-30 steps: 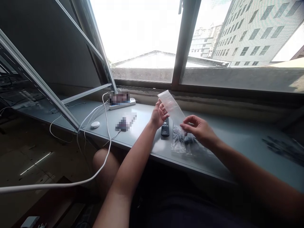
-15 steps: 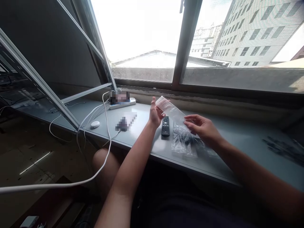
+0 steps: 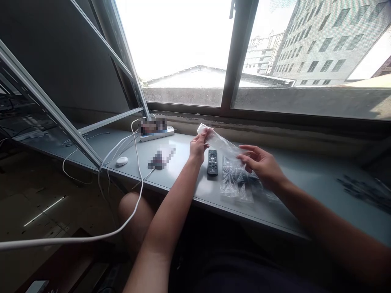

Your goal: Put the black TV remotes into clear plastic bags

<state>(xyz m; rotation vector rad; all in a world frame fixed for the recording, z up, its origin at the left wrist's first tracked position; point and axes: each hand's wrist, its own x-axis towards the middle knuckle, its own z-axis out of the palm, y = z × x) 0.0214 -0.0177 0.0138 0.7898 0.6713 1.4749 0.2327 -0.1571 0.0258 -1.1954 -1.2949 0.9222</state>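
Between my two hands a clear plastic bag [image 3: 222,142] is held up, slanting down to the right above the table. My left hand [image 3: 198,147] pinches its upper left end, with the thumb on top. The fingers of my right hand [image 3: 256,162] are closed on the lower right end. Just below the bag a black remote control [image 3: 213,162] lies on the table, buttons up. Beside it, partly under my right hand, are several clear bags [image 3: 233,183] with dark things inside that I cannot make out.
A white power strip [image 3: 157,133], a blurred-out item [image 3: 158,160] and a round white case [image 3: 122,161] are on the grey table [image 3: 183,179]. White cables [image 3: 139,162] hang over its front edge. A metal frame [image 3: 67,110] stands left; dark items [image 3: 363,191] lie far right.
My left thumb has come down onto the bag's upper end, where the hand was more open before. The bag looks more bunched there. My right hand has hardly moved.
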